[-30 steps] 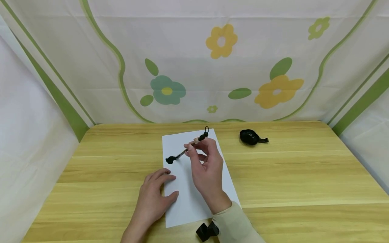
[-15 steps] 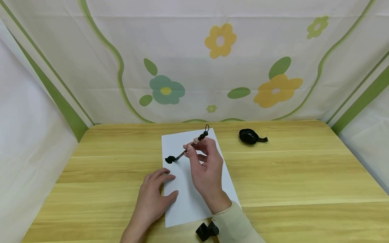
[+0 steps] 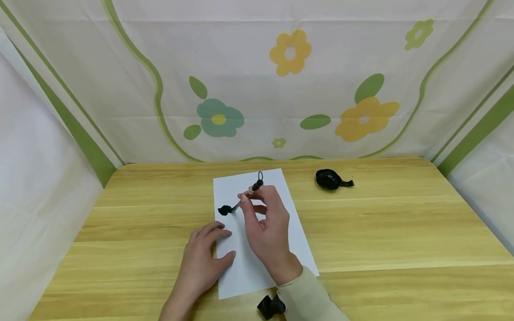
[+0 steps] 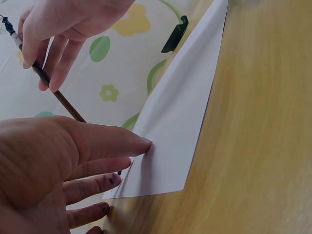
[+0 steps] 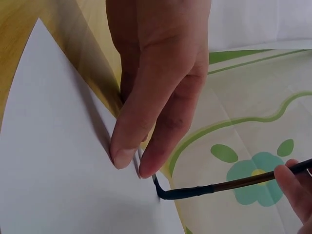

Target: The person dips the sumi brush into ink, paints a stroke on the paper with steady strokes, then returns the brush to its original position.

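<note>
Since the earlier frame, the right hand (image 3: pixel 268 227) and the top end of the brush (image 5: pixel 238 184) had shifted left, so the shaft stood steeper in the head view, while its tip stayed by the right edge of the black blot (image 3: pixel 225 210). That hand pinched the brush between thumb and fingers, over the paper (image 3: pixel 245 272) on the counter (image 3: pixel 393 232). Its left partner (image 3: pixel 202 258) lay with fingers and thumb spread apart, tips on the left margin of the sheet. As a judgement, the brush was light, with a stiff, fairly smooth shaft and soft bristles (image 5: pixel 187 192) that would give under slight pressure; the place to hold it was the handle (image 4: pixel 68 103), clear of the wet-looking end. The paper seemed thin, apt to slide or crease, and best steadied flat near an edge. Only the head view gave the whole blot and the black lump (image 3: pixel 328 179) at the right. The right wrist view showed the dark bristles at length, meeting a dark mark by the sheet's edge; the left wrist view hid that contact behind the near fingers but brought out smudges (image 4: pixel 111 179) on them.
</note>
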### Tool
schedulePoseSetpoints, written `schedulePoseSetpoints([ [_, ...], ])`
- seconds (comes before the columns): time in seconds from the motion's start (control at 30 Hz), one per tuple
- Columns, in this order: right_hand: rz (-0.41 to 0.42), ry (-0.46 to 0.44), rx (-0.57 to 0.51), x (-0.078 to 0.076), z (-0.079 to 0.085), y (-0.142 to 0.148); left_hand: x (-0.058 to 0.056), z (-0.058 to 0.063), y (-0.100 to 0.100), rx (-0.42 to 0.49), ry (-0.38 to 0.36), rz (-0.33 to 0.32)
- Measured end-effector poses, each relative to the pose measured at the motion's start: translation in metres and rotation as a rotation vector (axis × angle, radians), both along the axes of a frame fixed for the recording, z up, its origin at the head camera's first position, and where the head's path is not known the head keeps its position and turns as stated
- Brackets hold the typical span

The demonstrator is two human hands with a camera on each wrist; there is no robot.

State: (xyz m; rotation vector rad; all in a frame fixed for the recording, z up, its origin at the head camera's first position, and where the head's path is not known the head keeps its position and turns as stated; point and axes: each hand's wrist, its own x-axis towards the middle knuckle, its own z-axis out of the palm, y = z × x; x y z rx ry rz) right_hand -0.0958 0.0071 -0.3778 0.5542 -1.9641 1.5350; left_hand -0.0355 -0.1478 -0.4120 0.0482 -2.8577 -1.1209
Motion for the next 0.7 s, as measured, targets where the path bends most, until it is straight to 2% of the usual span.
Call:
schedulePoseSetpoints([
  [0.7, -0.060, 0.019, -0.035, -0.006, 0.001, 0.010, 0.000, 0.002, 0.000, 0.005, -0.005, 0.003],
])
